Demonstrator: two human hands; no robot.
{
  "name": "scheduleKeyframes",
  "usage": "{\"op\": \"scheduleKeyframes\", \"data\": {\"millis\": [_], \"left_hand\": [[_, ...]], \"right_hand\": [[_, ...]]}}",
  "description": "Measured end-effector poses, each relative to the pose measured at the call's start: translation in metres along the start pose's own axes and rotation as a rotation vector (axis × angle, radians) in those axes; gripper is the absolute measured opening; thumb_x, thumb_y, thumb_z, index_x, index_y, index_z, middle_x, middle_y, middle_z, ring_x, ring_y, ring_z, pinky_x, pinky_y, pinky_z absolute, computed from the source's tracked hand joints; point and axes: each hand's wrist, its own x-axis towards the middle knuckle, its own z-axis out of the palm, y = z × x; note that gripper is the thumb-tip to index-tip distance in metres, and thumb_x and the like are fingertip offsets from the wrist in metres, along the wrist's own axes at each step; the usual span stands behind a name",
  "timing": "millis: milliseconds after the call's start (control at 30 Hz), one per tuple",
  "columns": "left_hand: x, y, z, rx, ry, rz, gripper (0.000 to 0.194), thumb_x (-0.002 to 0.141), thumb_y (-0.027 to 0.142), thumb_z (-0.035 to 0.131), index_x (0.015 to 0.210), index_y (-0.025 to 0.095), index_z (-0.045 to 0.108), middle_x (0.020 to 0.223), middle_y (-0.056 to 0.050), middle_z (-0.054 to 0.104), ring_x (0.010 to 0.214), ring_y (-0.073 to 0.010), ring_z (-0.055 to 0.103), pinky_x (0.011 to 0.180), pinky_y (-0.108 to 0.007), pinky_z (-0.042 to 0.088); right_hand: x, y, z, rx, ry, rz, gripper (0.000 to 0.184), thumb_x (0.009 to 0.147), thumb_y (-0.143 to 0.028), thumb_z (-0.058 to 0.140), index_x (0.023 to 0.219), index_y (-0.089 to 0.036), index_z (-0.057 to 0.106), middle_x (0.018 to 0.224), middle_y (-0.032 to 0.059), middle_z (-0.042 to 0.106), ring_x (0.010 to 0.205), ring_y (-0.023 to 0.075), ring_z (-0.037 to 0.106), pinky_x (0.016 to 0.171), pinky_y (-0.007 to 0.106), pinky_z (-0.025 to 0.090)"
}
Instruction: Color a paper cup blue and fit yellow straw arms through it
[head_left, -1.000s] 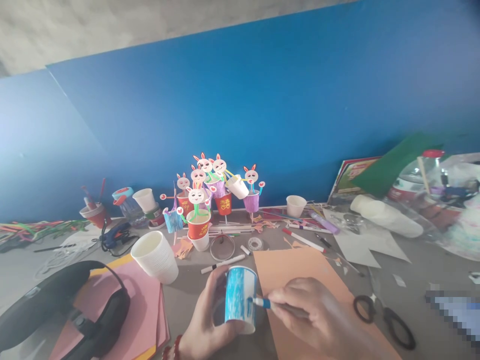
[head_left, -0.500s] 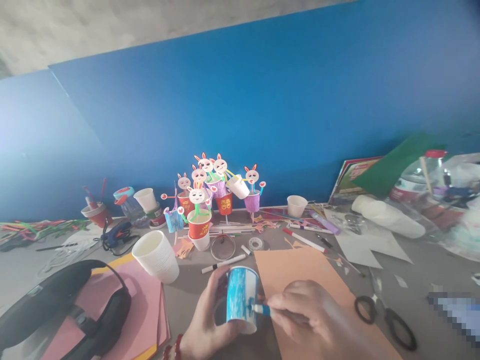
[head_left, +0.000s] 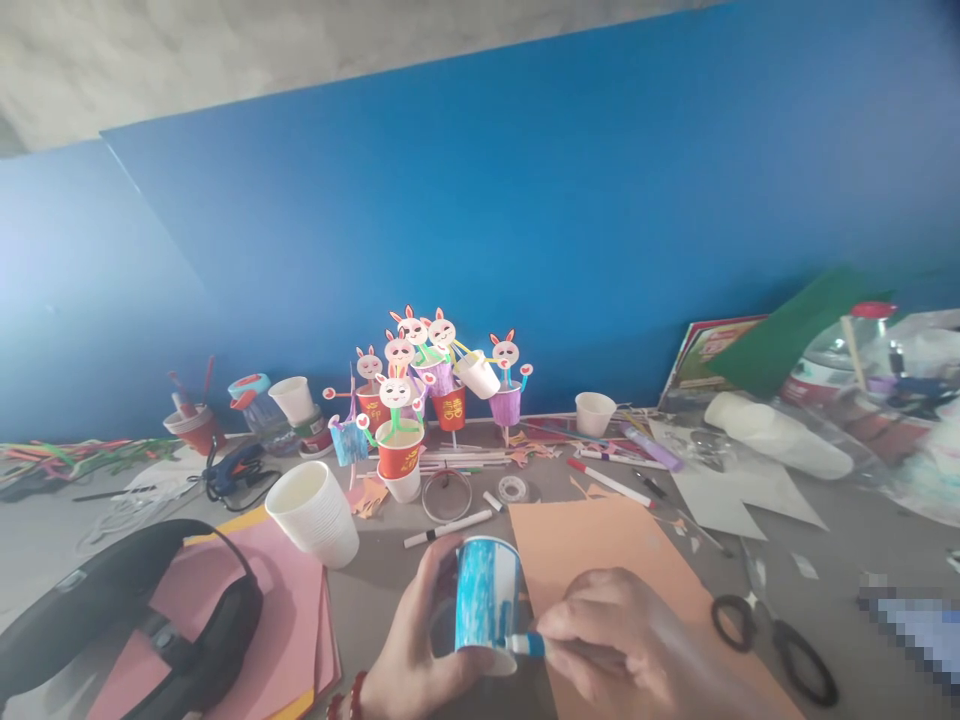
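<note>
My left hand (head_left: 416, 650) is wrapped round a small paper cup (head_left: 486, 598) whose side is scribbled blue, holding it upright just above the table near the bottom edge. My right hand (head_left: 622, 645) pinches a blue marker (head_left: 529, 645), and its tip touches the cup's lower right side near the white base. The orange paper sheet (head_left: 592, 535) lies under my right hand.
A stack of white cups (head_left: 315, 510) lies tilted on pink paper (head_left: 289, 610) to the left, beside black headphones (head_left: 127, 620). Several bunny cup figures (head_left: 420, 400) stand at the back. Scissors (head_left: 772, 640), markers, a tape roll (head_left: 512, 488) and a glue gun (head_left: 232, 468) lie around.
The marker tip has slid down the cup's side toward its base. My left hand has kept the cup almost still.
</note>
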Motion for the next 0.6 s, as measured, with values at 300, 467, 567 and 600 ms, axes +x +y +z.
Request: {"op": "scheduleKeyframes", "data": {"millis": [300,467,567,600], "left_hand": [[-0.0009,-0.0038,-0.0019,-0.023,0.039,0.01,0.075,0.075,0.042,0.081,0.139,0.03,0.043,0.135,-0.01,0.059,0.127,-0.0381,0.055,0.104,-0.05,0.046],[-0.0016,-0.0028,-0.0019,-0.007,0.052,-0.003,0.074,0.078,0.048,0.078,0.14,0.03,0.042,0.136,-0.01,0.058,0.125,-0.0377,0.055,0.103,-0.051,0.046],[-0.0016,-0.0028,-0.0019,-0.013,0.047,0.017,0.076,0.077,0.049,0.079,0.139,0.029,0.042,0.135,-0.011,0.059,0.124,-0.0372,0.056,0.102,-0.049,0.047],[-0.0014,-0.003,-0.0021,-0.017,0.054,0.015,0.076,0.077,0.049,0.079,0.139,0.029,0.042,0.135,-0.011,0.059,0.125,-0.0373,0.056,0.102,-0.049,0.046]], "right_hand": [[-0.0005,0.0042,0.0015,-0.01,0.024,0.004,0.026,0.095,-0.023,0.046,0.078,-0.022,0.065,0.055,-0.0028,0.051,0.05,0.0129,0.046,0.052,0.023,0.034],[0.0004,0.0048,0.0009,0.022,0.031,0.043,0.023,0.095,-0.022,0.047,0.077,-0.023,0.062,0.055,-0.0059,0.041,0.049,0.0118,0.037,0.052,0.022,0.033],[0.0005,0.0012,-0.0004,0.074,-0.015,0.006,0.022,0.09,-0.02,0.049,0.072,-0.023,0.06,0.055,-0.0068,0.033,0.049,0.0114,0.034,0.05,0.022,0.03],[0.0005,0.0002,-0.0003,0.084,-0.013,0.002,0.022,0.09,-0.019,0.049,0.072,-0.023,0.06,0.055,-0.0065,0.033,0.049,0.0115,0.035,0.05,0.022,0.029]]}}
